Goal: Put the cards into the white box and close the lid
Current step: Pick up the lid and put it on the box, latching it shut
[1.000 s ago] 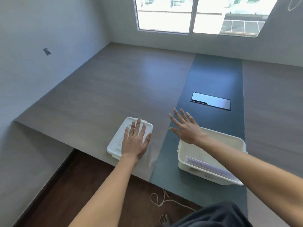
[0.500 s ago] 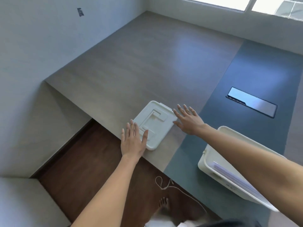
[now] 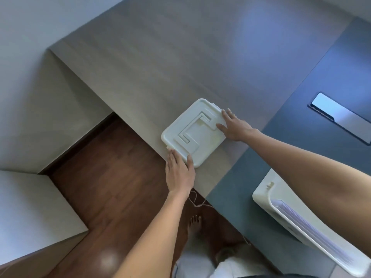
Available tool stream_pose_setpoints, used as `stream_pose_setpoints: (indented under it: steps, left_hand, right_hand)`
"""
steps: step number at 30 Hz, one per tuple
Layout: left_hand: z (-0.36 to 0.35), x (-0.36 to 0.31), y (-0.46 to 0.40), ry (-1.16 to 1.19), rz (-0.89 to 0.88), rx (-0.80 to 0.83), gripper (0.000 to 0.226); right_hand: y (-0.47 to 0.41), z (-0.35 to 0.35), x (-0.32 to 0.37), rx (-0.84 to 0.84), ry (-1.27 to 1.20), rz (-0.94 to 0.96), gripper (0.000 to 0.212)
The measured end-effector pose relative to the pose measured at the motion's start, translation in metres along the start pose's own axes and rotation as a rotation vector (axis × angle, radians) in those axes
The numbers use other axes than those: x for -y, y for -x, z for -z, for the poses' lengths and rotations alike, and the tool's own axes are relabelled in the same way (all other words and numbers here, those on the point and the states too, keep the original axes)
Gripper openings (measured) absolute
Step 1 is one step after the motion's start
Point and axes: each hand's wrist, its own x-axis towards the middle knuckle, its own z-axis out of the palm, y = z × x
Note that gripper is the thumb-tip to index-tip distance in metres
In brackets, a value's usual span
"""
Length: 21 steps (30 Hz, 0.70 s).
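The white lid [image 3: 192,133] lies flat on the grey table [image 3: 160,67], close to its near edge. My left hand [image 3: 179,173] holds the lid's near corner, thumb on top and fingers at the edge. My right hand [image 3: 233,127] holds the lid's far right side, thumb resting on top. The white box [image 3: 261,197] stands open at the lower right on the blue strip [image 3: 321,87]. A stack of cards [image 3: 301,221] lies inside it, partly hidden by my right forearm.
A shiny dark rectangular panel [image 3: 341,117] is set into the blue strip beyond the box. Below the table edge are brown wooden floor [image 3: 120,187], a white cord [image 3: 197,201] and my bare foot [image 3: 193,225]. Grey walls close in on the left.
My left hand slid from the lid's top to its near edge. My right hand moved left from over the box onto the lid's far side. The view tilted downward.
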Motion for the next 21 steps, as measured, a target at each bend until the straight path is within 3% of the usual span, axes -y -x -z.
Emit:
stream_pose_setpoints:
  steps: [5,10,12,15,17,21]
  left_hand:
    - [-0.008,-0.003,0.005,0.367,0.146,-0.03,0.069]
    - [0.004,-0.016,-0.002,0.734,0.367,-0.195,0.044]
    - [0.013,-0.022,-0.005,0.87,0.474,-0.247,0.048]
    - [0.023,-0.024,-0.011,1.015,0.606,-0.269,0.057]
    - [0.027,-0.024,-0.012,1.077,0.614,-0.269,0.049]
    - [0.031,-0.023,-0.011,1.101,0.585,-0.263,0.057]
  right_hand:
    - [-0.004,-0.001,0.006,-0.056,-0.1,-0.026,0.075]
    - [0.0,0.0,0.012,-0.067,-0.251,-0.085,0.076]
    - [0.001,0.002,0.012,-0.073,-0.38,-0.117,0.075]
    - [0.003,0.013,0.013,-0.065,-0.557,-0.188,0.064]
    - [0.008,0.019,0.011,-0.041,-0.64,-0.211,0.049]
    - [0.024,0.025,0.002,-0.025,-0.716,-0.231,0.037]
